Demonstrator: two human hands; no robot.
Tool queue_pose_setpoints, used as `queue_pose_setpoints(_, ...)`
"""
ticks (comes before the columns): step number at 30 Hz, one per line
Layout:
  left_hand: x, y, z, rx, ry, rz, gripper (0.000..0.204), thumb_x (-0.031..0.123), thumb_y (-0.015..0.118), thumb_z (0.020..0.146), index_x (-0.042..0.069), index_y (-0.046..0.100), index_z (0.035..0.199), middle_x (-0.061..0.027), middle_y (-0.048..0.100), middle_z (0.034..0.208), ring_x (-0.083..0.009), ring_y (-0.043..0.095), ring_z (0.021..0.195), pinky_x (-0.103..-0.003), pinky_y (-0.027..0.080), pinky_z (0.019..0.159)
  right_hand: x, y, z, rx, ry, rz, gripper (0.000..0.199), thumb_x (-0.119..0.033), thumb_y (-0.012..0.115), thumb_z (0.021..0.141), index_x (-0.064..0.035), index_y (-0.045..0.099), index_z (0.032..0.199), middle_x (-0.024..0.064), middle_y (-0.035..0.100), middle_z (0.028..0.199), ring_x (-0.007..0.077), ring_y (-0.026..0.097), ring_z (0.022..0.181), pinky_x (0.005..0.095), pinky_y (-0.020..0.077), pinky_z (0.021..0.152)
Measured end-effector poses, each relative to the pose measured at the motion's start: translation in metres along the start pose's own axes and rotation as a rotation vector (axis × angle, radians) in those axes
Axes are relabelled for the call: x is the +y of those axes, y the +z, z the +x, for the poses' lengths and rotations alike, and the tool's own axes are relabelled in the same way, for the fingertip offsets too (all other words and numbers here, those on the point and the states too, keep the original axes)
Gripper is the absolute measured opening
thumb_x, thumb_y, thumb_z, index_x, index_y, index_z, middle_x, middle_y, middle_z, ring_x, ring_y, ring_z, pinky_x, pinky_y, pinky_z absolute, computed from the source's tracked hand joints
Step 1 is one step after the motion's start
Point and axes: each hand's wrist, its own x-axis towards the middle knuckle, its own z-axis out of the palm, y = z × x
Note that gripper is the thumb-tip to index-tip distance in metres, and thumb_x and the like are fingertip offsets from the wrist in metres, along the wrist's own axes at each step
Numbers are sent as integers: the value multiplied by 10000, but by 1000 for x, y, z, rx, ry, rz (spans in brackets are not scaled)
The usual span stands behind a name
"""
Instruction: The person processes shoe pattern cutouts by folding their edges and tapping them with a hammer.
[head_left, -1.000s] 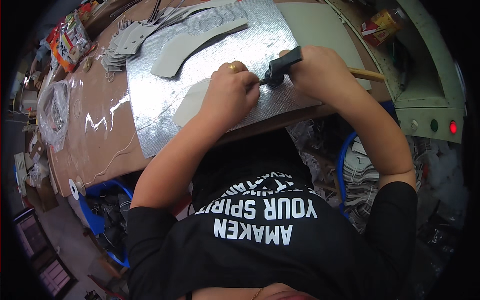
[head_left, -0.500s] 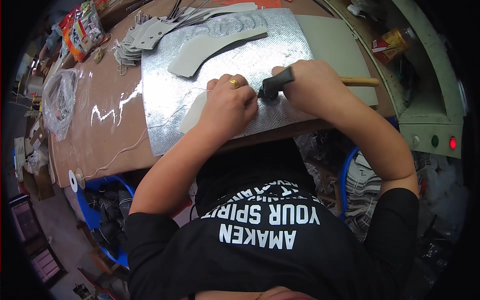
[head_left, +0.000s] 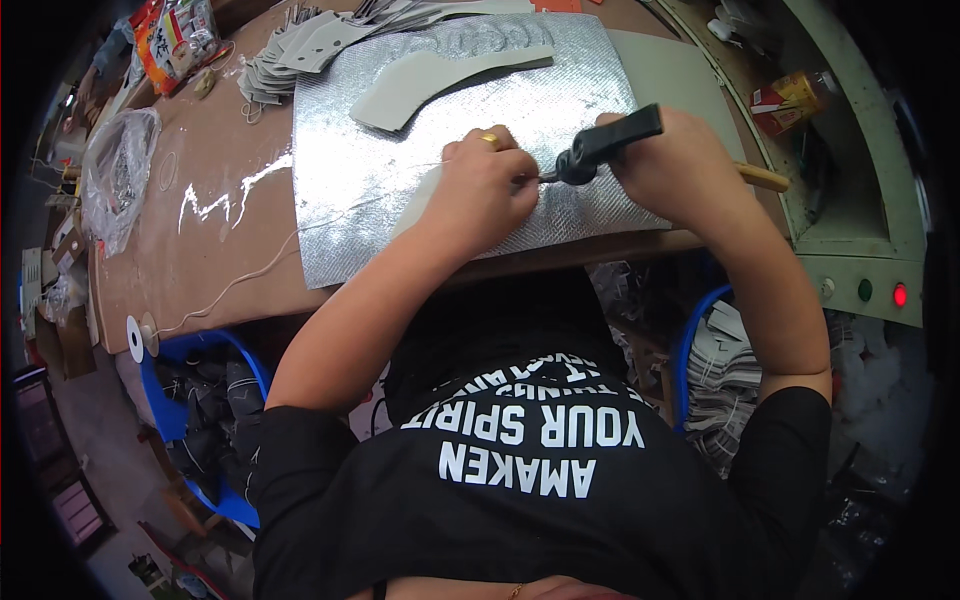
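Note:
My right hand (head_left: 672,168) is closed round the wooden handle of a hammer (head_left: 603,146) with a black head, raised over the silvery sheet (head_left: 590,85). Its round striking end is close to a thin metal tool (head_left: 547,179) whose end sticks out from the fingers of my left hand (head_left: 488,190). Those fingers are pinched together, and the rest of the tool is hidden in them. Under my left hand lies a pale grey cut piece (head_left: 413,207), mostly covered. A second curved pale piece (head_left: 425,85) rests on the sheet, beyond my hands.
A pile of pale cut pieces (head_left: 300,48) lies at the back left. Thread runs from a spool (head_left: 140,338) at the table's left edge across the sheet. A clear plastic bag (head_left: 118,180) lies further left. Blue-rimmed containers (head_left: 180,420) stand below the table edge.
The hammer has moved right and upward with my right hand. My left hand is slightly further right, and more of the thin metal tool shows between hand and hammer.

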Motion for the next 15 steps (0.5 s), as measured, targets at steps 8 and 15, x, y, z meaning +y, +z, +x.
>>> queue_pose_setpoints(8, 0, -6, -10, 39, 111, 88, 74, 105, 755, 772, 64, 759, 834, -69, 665, 838, -253, 639, 799, -386, 503, 701, 1, 12, -3, -60, 41, -24, 136, -88, 604, 773, -56, 733, 803, 169, 700, 811, 355, 699, 781, 454, 565, 709)
queue_pose_setpoints(15, -5, -18, -19, 47, 95, 84, 103, 83, 770, 741, 50, 762, 839, -91, 666, 848, -269, 632, 804, -388, 518, 732, -7, 14, 6, -96, 19, 12, 121, -68, 592, 779, -28, 706, 788, 182, 694, 808, 350, 704, 794, 443, 566, 712)
